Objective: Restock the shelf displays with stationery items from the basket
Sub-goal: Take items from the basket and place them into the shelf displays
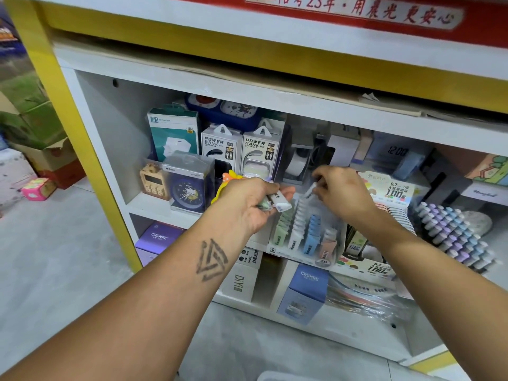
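My left hand [247, 202] is held palm-up in front of the middle shelf and grips a few small lead-refill cases [280, 201], one white and one greenish. My right hand [341, 193] pinches a single small white case [310, 190] by its top, just above the white row of the clear display box [305, 232]. That box holds rows of green, white, blue and pink refill cases standing upright. The basket is not in view.
White shelf unit with a yellow frame [90, 160]. Power bank boxes [239, 152] and a blue alarm clock [188, 188] stand left of the hands. A rack of pastel pens [453, 232] sits at right. CRUHRE boxes [305, 290] fill the lower shelf. Cardboard boxes [44, 149] stand on the floor at left.
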`<state>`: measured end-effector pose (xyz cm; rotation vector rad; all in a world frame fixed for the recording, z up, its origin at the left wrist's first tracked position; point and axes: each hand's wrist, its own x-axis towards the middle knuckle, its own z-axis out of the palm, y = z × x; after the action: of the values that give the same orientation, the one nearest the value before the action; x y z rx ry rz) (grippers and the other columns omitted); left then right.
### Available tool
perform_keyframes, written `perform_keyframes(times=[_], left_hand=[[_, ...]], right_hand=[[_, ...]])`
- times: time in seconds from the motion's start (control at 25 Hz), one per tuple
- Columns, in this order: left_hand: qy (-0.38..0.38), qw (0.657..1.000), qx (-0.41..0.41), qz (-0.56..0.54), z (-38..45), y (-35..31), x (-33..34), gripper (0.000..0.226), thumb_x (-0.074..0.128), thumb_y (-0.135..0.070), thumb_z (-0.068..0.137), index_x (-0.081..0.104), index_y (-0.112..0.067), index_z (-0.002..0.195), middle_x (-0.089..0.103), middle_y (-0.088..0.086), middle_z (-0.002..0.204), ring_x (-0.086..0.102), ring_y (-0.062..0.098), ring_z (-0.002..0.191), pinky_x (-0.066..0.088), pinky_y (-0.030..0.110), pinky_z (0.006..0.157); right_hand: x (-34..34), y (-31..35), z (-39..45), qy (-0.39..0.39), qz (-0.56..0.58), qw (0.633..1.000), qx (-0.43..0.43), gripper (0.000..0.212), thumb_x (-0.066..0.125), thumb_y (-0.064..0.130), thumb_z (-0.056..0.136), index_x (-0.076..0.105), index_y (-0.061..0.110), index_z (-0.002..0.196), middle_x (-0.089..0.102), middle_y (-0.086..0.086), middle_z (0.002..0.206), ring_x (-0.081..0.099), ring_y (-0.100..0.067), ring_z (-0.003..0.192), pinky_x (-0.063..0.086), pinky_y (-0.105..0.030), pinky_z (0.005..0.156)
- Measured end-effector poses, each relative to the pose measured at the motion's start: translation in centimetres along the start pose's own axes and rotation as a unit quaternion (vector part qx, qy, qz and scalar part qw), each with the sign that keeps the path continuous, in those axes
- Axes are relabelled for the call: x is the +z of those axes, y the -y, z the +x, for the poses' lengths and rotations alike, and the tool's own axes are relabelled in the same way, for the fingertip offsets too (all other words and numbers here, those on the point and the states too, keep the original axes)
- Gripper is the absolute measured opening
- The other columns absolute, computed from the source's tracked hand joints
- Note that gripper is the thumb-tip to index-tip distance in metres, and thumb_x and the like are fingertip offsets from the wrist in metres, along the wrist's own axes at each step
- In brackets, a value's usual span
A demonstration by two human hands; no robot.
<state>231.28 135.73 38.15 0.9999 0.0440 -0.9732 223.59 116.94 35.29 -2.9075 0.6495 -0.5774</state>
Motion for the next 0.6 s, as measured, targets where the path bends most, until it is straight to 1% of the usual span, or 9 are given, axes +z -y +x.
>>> perform_keyframes(times=[0.04, 0.08, 0.16, 0.2, 0.32, 0.4, 0.48, 0.52, 0.6], left_hand=[[-0.003, 1.000, 0.002, 0.004, 0.1, 0.1, 0.0, 0.018, 0.044, 0.013, 0.096, 0.051, 0.008, 0.113, 0.064, 0.029, 0.111, 0.067, 0.034, 0.107, 0.053, 0.040, 0.084], [-0.010, 1.000, 0.006, 0.010, 0.3, 0.1, 0.0, 0.021, 0.046, 0.014, 0.096, 0.051, 0.009, 0.115, 0.063, 0.029, 0.118, 0.066, 0.035, 0.110, 0.053, 0.039, 0.082], [-0.022, 1.000, 0.010, 0.016, 0.6, 0.2, -0.1, 0.027, 0.048, 0.014, 0.095, 0.051, 0.012, 0.121, 0.062, 0.030, 0.123, 0.068, 0.035, 0.106, 0.054, 0.039, 0.080], [-0.025, 1.000, 0.010, 0.015, 0.7, 0.3, 0.0, 0.030, 0.048, 0.014, 0.095, 0.051, 0.013, 0.124, 0.062, 0.030, 0.124, 0.069, 0.034, 0.101, 0.054, 0.038, 0.080], [-0.027, 1.000, 0.012, 0.008, 0.8, 0.5, 0.2, 0.032, 0.046, 0.015, 0.095, 0.049, 0.013, 0.128, 0.060, 0.030, 0.126, 0.068, 0.033, 0.093, 0.054, 0.039, 0.084], [-0.030, 0.999, 0.014, -0.002, 0.8, 0.5, 0.4, 0.023, 0.047, 0.016, 0.094, 0.053, 0.010, 0.116, 0.061, 0.029, 0.118, 0.066, 0.033, 0.080, 0.055, 0.043, 0.085], [-0.044, 0.999, 0.013, -0.007, 0.8, 0.5, 0.5, 0.013, 0.049, 0.017, 0.093, 0.052, 0.005, 0.098, 0.060, 0.025, 0.099, 0.062, 0.033, 0.072, 0.057, 0.047, 0.080], [-0.050, 0.999, 0.013, -0.006, 0.8, 0.6, 0.5, 0.013, 0.050, 0.017, 0.093, 0.052, 0.004, 0.095, 0.059, 0.024, 0.093, 0.062, 0.033, 0.071, 0.057, 0.047, 0.076], [-0.059, 0.998, 0.018, 0.001, 0.9, 0.6, 0.3, 0.015, 0.051, 0.016, 0.092, 0.054, 0.004, 0.099, 0.059, 0.022, 0.091, 0.062, 0.032, 0.071, 0.056, 0.047, 0.072]], right_hand=[[0.4, 0.1, 0.3, 0.028, 0.002, 1.000, 0.012, 0.011, 0.070, 0.013, 0.090, 0.068, 0.016, 0.101, 0.072, -0.007, 0.094, 0.068, -0.028, 0.090, 0.056, -0.040, 0.081], [0.7, 0.1, 0.5, 0.047, 0.001, 0.999, 0.020, 0.010, 0.070, 0.011, 0.090, 0.064, 0.018, 0.094, 0.070, -0.004, 0.090, 0.067, -0.026, 0.087, 0.056, -0.037, 0.078], [1.2, -0.2, 0.8, 0.058, 0.003, 0.998, 0.023, 0.017, 0.070, 0.009, 0.089, 0.060, 0.023, 0.086, 0.068, -0.001, 0.085, 0.065, -0.022, 0.081, 0.052, -0.032, 0.074], [1.3, -0.2, 0.8, 0.058, 0.010, 0.998, 0.019, 0.016, 0.071, 0.010, 0.089, 0.061, 0.022, 0.084, 0.067, 0.001, 0.083, 0.065, -0.021, 0.080, 0.052, -0.032, 0.073], [1.3, -0.3, 0.9, 0.062, 0.028, 0.998, -0.006, 0.010, 0.074, 0.012, 0.088, 0.066, 0.019, 0.088, 0.068, 0.002, 0.082, 0.065, -0.017, 0.079, 0.054, -0.031, 0.073], [1.3, -0.3, 1.0, 0.069, 0.022, 0.997, -0.015, 0.011, 0.074, 0.012, 0.088, 0.065, 0.019, 0.086, 0.067, 0.004, 0.080, 0.064, -0.015, 0.077, 0.048, -0.025, 0.066], [1.2, -0.2, 1.2, 0.091, 0.024, 0.996, -0.006, 0.016, 0.075, 0.010, 0.087, 0.064, 0.022, 0.082, 0.065, 0.008, 0.076, 0.063, -0.011, 0.075, 0.040, -0.021, 0.060], [1.0, -0.1, 1.4, 0.103, 0.025, 0.994, 0.001, 0.019, 0.075, 0.010, 0.086, 0.063, 0.024, 0.081, 0.064, 0.010, 0.075, 0.063, -0.010, 0.075, 0.039, -0.020, 0.060], [0.9, 0.0, 1.7, 0.109, 0.011, 0.994, 0.008, 0.021, 0.075, 0.011, 0.086, 0.062, 0.026, 0.080, 0.063, 0.009, 0.075, 0.065, -0.013, 0.078, 0.039, -0.021, 0.064]])
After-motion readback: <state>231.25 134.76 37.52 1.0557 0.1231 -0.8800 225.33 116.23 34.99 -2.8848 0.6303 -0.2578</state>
